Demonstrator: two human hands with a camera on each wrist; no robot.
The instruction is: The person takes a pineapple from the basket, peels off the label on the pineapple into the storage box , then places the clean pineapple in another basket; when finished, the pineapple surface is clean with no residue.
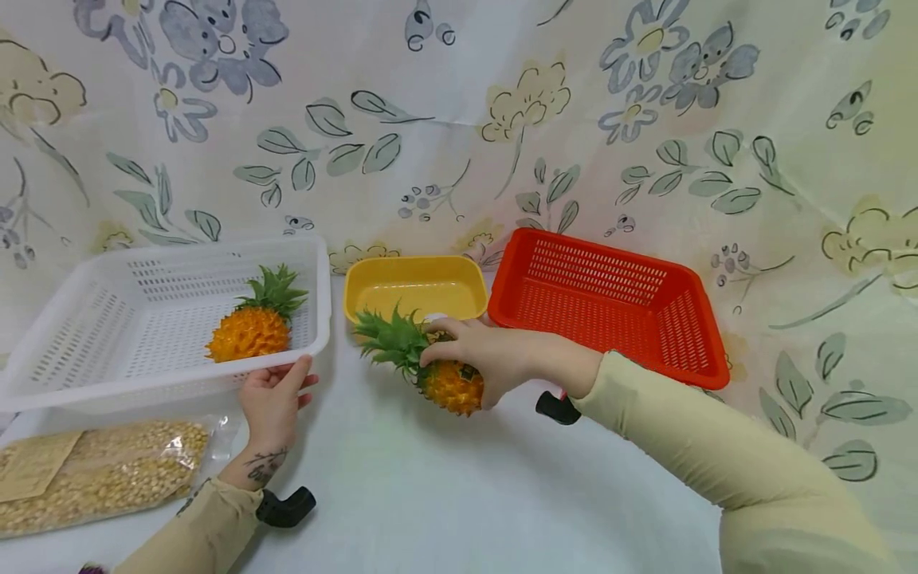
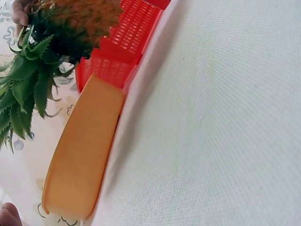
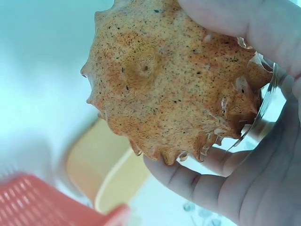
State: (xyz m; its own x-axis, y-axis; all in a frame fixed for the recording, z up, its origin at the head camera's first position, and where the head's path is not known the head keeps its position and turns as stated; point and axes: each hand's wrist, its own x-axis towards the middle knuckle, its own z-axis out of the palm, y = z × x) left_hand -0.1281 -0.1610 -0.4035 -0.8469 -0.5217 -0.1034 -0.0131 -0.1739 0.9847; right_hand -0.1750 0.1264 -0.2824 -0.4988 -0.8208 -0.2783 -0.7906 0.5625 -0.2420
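My right hand (image 1: pixel 498 355) grips a toy pineapple (image 1: pixel 453 389) by its orange body, above the table just in front of the yellow tray. Its green crown points left, overlapping the tray's front edge. In the right wrist view the round base of this pineapple (image 3: pixel 155 80) faces the camera, fingers wrapped around its side. At the front right corner of the white basket (image 1: pixel 324 295), my left hand (image 1: pixel 276 399) holds the rim between thumb and fingers. A second pineapple (image 1: pixel 249 333) lies inside that basket, its crown toward the upper right.
The yellow tray (image 1: pixel 416 263) stands between the white basket and a red basket (image 1: pixel 610 239), before a floral cloth backdrop (image 1: pixel 459 159). A clear bag of pale kernels (image 1: pixel 136 470) lies in front of the white basket. White cloth (image 1: pixel 445 502) covers the table.
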